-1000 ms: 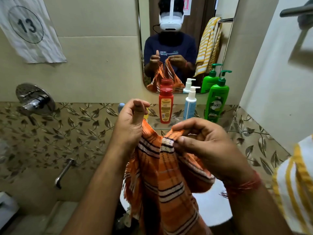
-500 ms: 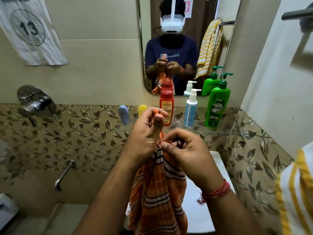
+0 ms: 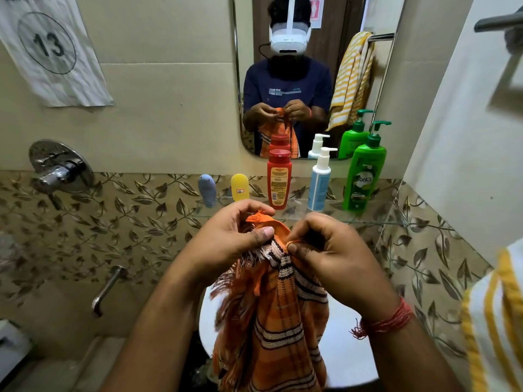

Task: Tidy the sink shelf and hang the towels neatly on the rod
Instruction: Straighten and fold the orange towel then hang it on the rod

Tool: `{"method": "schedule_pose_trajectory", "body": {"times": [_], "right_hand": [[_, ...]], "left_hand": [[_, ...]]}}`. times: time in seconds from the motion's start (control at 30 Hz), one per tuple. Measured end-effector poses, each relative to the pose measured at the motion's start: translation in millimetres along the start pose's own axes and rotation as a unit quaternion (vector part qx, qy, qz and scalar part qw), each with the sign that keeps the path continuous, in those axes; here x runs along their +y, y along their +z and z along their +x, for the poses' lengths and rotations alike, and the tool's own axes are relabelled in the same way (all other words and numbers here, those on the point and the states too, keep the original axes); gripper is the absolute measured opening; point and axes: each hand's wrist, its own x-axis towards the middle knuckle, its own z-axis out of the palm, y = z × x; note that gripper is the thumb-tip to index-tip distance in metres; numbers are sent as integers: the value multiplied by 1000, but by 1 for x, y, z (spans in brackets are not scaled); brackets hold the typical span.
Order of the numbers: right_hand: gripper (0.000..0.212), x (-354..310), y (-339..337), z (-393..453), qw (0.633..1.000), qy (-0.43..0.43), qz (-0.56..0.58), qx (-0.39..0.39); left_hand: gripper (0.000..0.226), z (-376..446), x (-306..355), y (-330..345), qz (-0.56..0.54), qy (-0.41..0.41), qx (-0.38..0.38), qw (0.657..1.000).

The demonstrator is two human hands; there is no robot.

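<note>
Our left hand (image 3: 226,236) and right hand (image 3: 325,250) pinch the orange towel's (image 3: 277,321) fringed top edge over the sink (image 3: 348,355). We should find both corners, spread it flat, then hang it. Bottles (image 3: 278,179) line the far shelf (image 3: 368,219).

Both forearms are bare, and the right wrist carries a band of wound orange-red thread (image 3: 392,321) with a frayed tassel end. The mirror (image 3: 311,80) reflects a navy short-sleeved T-shirt (image 3: 285,80) with small pale chest print. A white headset (image 3: 290,38) has 1 white strap over the crown and a dark cable at its side.
</note>
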Motion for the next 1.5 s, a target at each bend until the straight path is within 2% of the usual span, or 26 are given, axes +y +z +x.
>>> {"method": "schedule_pose_trajectory", "body": {"times": [0.07,0.2,0.47,0.77,1.03,1.13,1.33,1.5], "right_hand": [[24,-1,-2,-1,1000,-3,-13,-8],[24,-2,-4,-2,999,-17,-37,-19],[25,-6,-3,-5,992,-63,-105,-30],[24,-10,-2,-9,988,-64,-130,-47],[25,-7,3,-7,988,-80,-127,-23],[27,-6,7,-8,990,-105,-99,6],[35,-5,17,-10,982,-166,-91,11],[26,-2,20,-10,987,-143,-67,26]], "left_hand": [[35,0,0,2,-55,11,4,998],[30,-1,-1,5,-76,38,9,996],[15,-4,-1,9,17,73,34,997],[28,-10,-2,8,-48,123,45,990],[30,-12,-7,7,-89,101,61,989],[32,-10,-8,8,-97,90,77,988],[45,-8,-7,13,-80,71,93,990],[40,-10,-2,16,-123,75,79,987]]}}
